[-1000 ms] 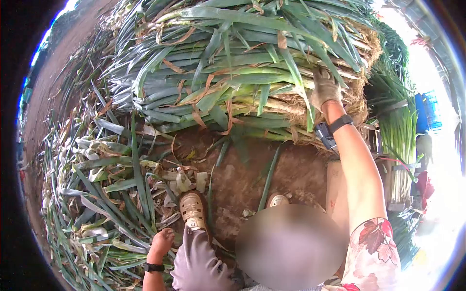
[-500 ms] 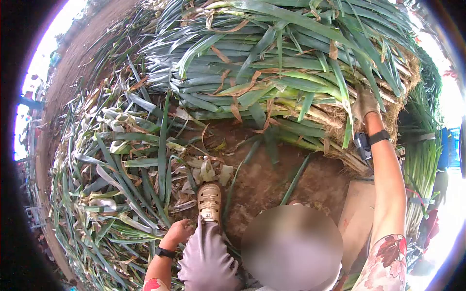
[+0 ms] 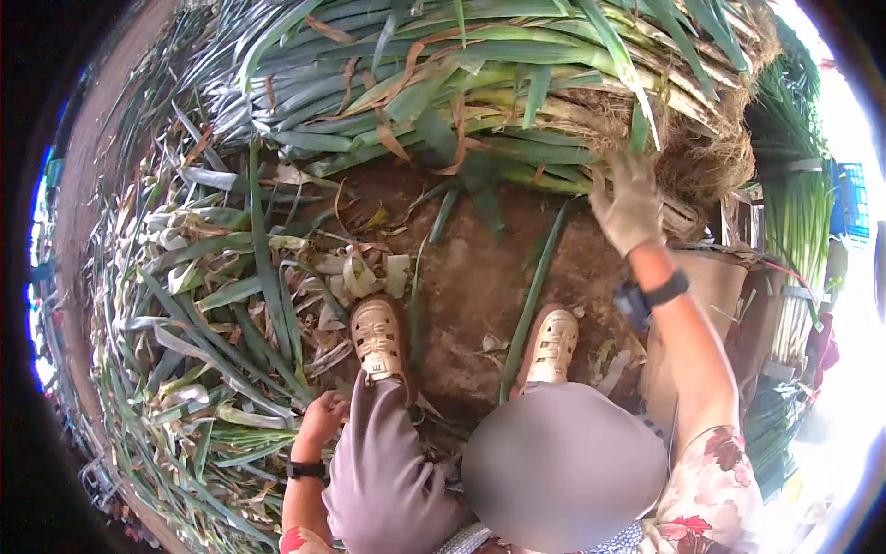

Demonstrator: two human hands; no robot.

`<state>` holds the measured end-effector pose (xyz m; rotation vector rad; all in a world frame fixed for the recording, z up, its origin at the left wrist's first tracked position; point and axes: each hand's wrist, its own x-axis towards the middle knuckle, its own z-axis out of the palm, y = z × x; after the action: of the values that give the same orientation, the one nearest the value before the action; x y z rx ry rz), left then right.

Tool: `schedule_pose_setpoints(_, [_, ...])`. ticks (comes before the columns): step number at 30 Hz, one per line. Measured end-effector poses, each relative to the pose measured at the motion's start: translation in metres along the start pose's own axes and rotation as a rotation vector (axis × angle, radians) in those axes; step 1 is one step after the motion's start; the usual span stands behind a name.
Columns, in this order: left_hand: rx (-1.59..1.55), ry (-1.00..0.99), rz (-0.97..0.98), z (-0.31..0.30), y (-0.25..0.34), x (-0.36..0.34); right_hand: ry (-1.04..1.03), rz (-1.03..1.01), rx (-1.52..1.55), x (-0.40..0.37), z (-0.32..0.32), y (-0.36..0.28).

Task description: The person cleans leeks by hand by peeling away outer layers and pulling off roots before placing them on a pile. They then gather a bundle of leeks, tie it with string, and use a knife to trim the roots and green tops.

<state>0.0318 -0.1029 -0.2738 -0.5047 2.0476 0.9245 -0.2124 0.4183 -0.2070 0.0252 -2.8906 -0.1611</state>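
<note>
My right hand (image 3: 629, 205), in a pale work glove, is open with its fingers apart. It hovers at the lower edge of a big pile of leeks (image 3: 369, 102), in front of their tangled brown roots (image 3: 711, 152). No stalk shows in its grasp. A watch-like device is strapped to that wrist. My bare left hand (image 3: 323, 415) stays low beside my knee, its fingers loosely curled and nothing visible in them. Loose leek leaves (image 3: 231, 342) lie around that side.
Stripped leaves and trimmings cover the ground on the left. My shoes (image 3: 377, 337) stand on brown soil (image 3: 466, 295). A cardboard box (image 3: 711, 277) sits to the right, with upright bundled leeks (image 3: 794, 240) beyond it and a blue crate (image 3: 851, 198) behind.
My right hand has come away from the root end of the pile, down and left toward me, and its fingers have opened. The view has shifted, and both shoes now show.
</note>
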Motion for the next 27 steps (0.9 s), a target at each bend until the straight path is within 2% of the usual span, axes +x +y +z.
schedule_pose_setpoints(1, [-0.052, 0.017, -0.010, 0.001, -0.030, 0.010, -0.158, -0.024, 0.045, -0.009, -0.015, -0.008])
schedule_pose_setpoints(2, [-0.099, 0.025, -0.020, -0.001, -0.048, 0.019, -0.311, 0.042, 0.173, -0.020, -0.001, -0.009])
schedule_pose_setpoints(3, [-0.052, 0.029, -0.010, -0.007, -0.050, 0.022, -0.401, 0.164, 0.369, -0.035, 0.013, -0.011])
schedule_pose_setpoints(4, [-0.005, 0.031, 0.004, -0.012, -0.046, 0.024, -0.623, 0.334, 0.378, -0.044, 0.024, -0.017])
schedule_pose_setpoints(5, [0.033, 0.045, -0.014, -0.018, -0.004, 0.014, -0.645, 0.319, 0.398, -0.052, 0.036, -0.017])
schedule_pose_setpoints(6, [0.070, 0.068, 0.014, -0.018, -0.009, 0.021, -0.665, 0.300, 0.420, -0.060, 0.050, -0.014])
schedule_pose_setpoints(9, [-0.043, 0.008, 0.027, -0.020, 0.018, 0.024, -0.456, 0.398, 0.415, -0.068, 0.084, 0.005])
schedule_pose_setpoints(12, [-0.059, -0.010, 0.022, -0.017, 0.029, 0.027, -0.458, 0.634, 0.473, -0.054, 0.079, 0.028])
schedule_pose_setpoints(14, [-0.086, -0.026, -0.010, -0.014, 0.026, 0.032, -0.405, 0.618, 0.457, -0.047, 0.080, 0.036])
schedule_pose_setpoints(17, [0.141, -0.002, 0.210, -0.007, 0.004, 0.041, -0.385, 0.606, 0.406, -0.034, 0.089, 0.038])
schedule_pose_setpoints(19, [-0.025, -0.030, 0.136, 0.002, 0.003, 0.039, -0.364, 0.496, 0.462, -0.045, 0.089, 0.022])
schedule_pose_setpoints(21, [-0.123, -0.052, 0.103, 0.008, 0.006, 0.038, -0.666, 0.306, 0.513, -0.046, 0.082, -0.001])
schedule_pose_setpoints(22, [-0.132, -0.053, 0.104, 0.010, 0.008, 0.036, -0.981, 0.161, 0.525, -0.045, 0.074, -0.016])
schedule_pose_setpoints(24, [-0.153, -0.054, 0.105, 0.013, 0.006, 0.033, -1.007, 0.123, 0.686, -0.076, 0.079, -0.055])
schedule_pose_setpoints(27, [-0.191, -0.059, 0.100, 0.013, -0.002, 0.029, -0.942, 0.291, 0.850, -0.092, 0.076, -0.071])
